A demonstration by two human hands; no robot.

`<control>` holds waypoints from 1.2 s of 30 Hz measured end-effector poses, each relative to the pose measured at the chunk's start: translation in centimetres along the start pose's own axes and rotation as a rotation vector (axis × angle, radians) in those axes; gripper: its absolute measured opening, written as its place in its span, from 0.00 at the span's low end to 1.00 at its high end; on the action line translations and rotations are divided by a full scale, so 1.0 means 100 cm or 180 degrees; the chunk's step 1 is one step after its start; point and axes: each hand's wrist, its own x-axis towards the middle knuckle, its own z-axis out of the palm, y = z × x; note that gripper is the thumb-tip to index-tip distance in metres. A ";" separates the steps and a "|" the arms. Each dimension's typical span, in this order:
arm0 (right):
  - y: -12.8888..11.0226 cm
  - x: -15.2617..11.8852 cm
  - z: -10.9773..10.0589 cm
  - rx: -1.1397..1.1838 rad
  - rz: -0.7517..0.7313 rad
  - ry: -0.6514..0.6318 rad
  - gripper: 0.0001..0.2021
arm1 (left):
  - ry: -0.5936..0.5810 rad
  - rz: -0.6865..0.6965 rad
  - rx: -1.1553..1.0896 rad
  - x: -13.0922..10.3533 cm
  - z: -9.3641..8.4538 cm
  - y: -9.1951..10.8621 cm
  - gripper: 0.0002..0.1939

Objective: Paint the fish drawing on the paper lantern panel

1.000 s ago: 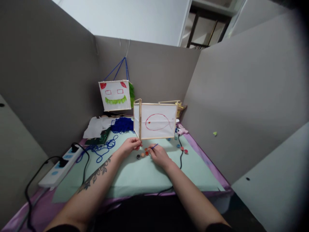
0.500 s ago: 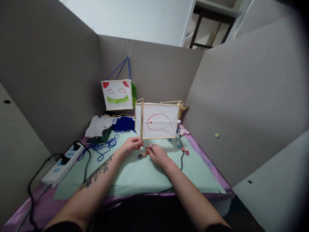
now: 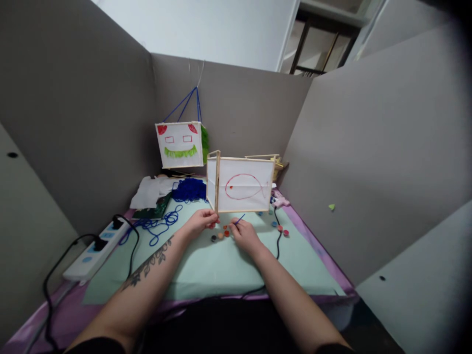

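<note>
A white paper lantern (image 3: 245,196) on a wooden stick frame stands upright before me, with a red fish outline and a small red eye on its front face. My left hand (image 3: 203,220) pinches the bottom of its left corner stick. A thin blue brush (image 3: 239,219) is held in the closed fingers of my right hand (image 3: 244,233), just below the lantern's lower edge. Between my hands sit small paint pots: a red one (image 3: 226,233), an orange one (image 3: 221,236) and a black one (image 3: 214,238).
Behind hangs a finished-looking lantern (image 3: 180,146) on blue cords. Blue yarn (image 3: 189,190), white paper (image 3: 148,191) and a power strip (image 3: 94,250) lie at left. More paint pots (image 3: 286,232) and a black cable (image 3: 278,241) are at right. Grey panels (image 3: 236,108) surround the table.
My right hand has moved slightly right, away from the red pots, uncovering them. The brush now points up and to the right. My left hand and the lantern have hardly moved.
</note>
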 end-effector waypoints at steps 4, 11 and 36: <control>-0.002 0.001 0.001 -0.0089 0.0064 -0.0148 0.10 | -0.0020 0.0029 0.0003 0.001 0.000 0.000 0.17; -0.003 -0.001 -0.003 0.0454 0.0347 0.0096 0.12 | -0.0011 0.0066 0.0057 0.000 -0.001 -0.001 0.18; -0.026 0.045 -0.026 0.1969 0.0240 0.2201 0.10 | -0.0137 -0.0022 -0.0069 -0.003 -0.003 0.001 0.16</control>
